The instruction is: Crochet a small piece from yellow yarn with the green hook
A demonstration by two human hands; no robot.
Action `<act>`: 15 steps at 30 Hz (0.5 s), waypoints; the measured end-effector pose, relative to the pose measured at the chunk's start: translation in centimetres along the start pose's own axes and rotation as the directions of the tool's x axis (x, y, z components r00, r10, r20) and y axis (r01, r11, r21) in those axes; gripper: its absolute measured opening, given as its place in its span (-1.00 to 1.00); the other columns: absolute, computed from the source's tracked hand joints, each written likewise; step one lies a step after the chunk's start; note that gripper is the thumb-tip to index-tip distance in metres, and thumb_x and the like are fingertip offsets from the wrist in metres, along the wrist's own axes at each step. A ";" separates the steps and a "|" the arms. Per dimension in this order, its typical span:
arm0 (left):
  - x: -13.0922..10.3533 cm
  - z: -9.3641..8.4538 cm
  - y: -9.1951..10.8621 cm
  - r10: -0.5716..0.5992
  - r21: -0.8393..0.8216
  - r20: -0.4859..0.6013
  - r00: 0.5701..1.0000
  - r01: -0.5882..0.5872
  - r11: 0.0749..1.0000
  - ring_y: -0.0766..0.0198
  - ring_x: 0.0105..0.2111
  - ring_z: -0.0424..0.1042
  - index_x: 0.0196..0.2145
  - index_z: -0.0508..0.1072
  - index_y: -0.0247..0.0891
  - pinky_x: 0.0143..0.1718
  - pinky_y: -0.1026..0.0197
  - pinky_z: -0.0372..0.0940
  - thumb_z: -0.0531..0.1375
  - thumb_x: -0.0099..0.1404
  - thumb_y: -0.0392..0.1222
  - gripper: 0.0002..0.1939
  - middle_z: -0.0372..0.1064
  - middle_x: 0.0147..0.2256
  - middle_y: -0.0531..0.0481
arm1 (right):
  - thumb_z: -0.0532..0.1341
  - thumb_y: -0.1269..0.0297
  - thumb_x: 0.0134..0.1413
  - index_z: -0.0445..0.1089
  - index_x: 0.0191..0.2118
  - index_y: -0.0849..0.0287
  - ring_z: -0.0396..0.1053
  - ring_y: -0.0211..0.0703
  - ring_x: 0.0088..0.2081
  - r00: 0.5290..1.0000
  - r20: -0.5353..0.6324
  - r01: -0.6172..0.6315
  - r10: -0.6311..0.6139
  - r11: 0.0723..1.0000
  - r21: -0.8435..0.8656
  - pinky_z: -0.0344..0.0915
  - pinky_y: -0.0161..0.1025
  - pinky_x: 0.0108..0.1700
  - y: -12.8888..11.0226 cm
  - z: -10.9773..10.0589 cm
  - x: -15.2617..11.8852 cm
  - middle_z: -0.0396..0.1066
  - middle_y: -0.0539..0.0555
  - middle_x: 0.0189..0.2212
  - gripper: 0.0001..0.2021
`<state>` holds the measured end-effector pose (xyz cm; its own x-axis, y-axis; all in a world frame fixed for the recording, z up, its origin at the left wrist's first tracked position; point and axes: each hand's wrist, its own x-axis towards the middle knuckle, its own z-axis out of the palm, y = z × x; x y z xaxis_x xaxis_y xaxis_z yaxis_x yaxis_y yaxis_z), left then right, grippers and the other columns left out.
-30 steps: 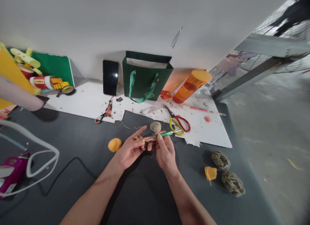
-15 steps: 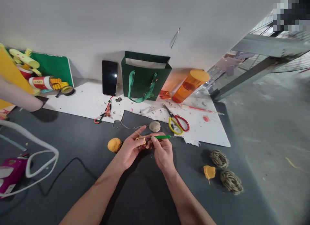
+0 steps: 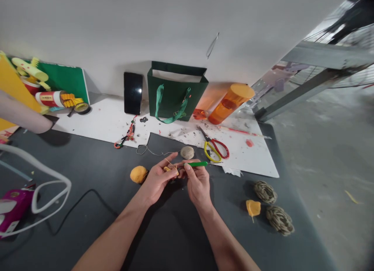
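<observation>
My left hand (image 3: 156, 181) pinches a small yellow crochet piece (image 3: 173, 170) between thumb and fingers. A yellow strand runs over its raised index finger. My right hand (image 3: 198, 183) is closed on a crochet hook with a green handle (image 3: 197, 164), whose thin tip points left to the yellow piece. Fingers partly hide the tip and the piece. Just left of my left hand lies a yellow yarn ball (image 3: 138, 174). Beyond the hands sits a round beige ball of thread (image 3: 187, 152), with a thin grey string trailing left from near it.
Scissors (image 3: 214, 145) with red and yellow handles lie behind my right hand. A green paper bag (image 3: 177, 95), a phone (image 3: 133, 93) and an orange bottle (image 3: 230, 103) stand by the wall. At right are grey-green yarn bundles (image 3: 265, 192) and a yellow knitted piece (image 3: 253, 208).
The hands stay close together in nearly the same place. My left thumb and the yellow piece have shifted slightly to the right, and the crochet hook has moved a little rightward.
</observation>
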<state>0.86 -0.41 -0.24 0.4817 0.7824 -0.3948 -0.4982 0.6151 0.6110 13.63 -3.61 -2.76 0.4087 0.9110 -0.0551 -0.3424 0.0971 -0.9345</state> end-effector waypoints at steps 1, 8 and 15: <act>0.0 0.0 0.0 -0.004 -0.007 -0.005 1.000 0.004 1.000 0.34 -0.35 0.40 0.07 0.60 -0.20 -0.15 0.20 0.23 0.55 0.00 -0.24 -0.36 0.56 -0.29 0.00 | 0.45 -0.03 0.04 0.53 -0.31 0.09 0.43 -0.22 -0.56 1.000 0.001 0.000 0.000 1.000 0.004 0.40 -0.24 -0.47 0.0 0.0 0.0 0.57 -0.02 -0.46 -0.70; 0.0 0.1 0.1 -0.030 -0.052 -0.051 0.998 0.027 0.998 0.33 -0.36 0.41 0.08 0.58 -0.23 -0.15 0.19 0.26 0.55 0.01 -0.23 -0.36 0.59 -0.25 -0.05 | 0.44 0.03 0.08 0.54 -0.30 0.08 0.43 -0.24 -0.56 1.000 0.025 0.006 -0.006 1.000 0.009 0.40 -0.23 -0.46 0.0 -0.1 0.0 0.59 -0.01 -0.41 -0.76; 0.1 -0.1 0.1 -0.038 -0.041 -0.064 0.997 0.036 0.999 0.35 -0.37 0.40 0.07 0.59 -0.23 -0.17 0.22 0.26 0.55 -0.03 -0.24 -0.34 0.57 -0.28 -0.02 | 0.43 -0.03 0.07 0.52 -0.29 0.12 0.43 -0.24 -0.55 1.000 0.007 -0.017 0.017 0.999 -0.047 0.37 -0.25 -0.45 0.2 -0.3 0.0 0.54 -0.02 -0.48 -0.70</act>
<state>0.80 -0.26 -0.33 0.4535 0.7628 -0.4609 -0.5095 0.6462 0.5682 13.81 -3.67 -3.01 0.3965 0.9155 -0.0688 -0.3095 0.0627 -0.9488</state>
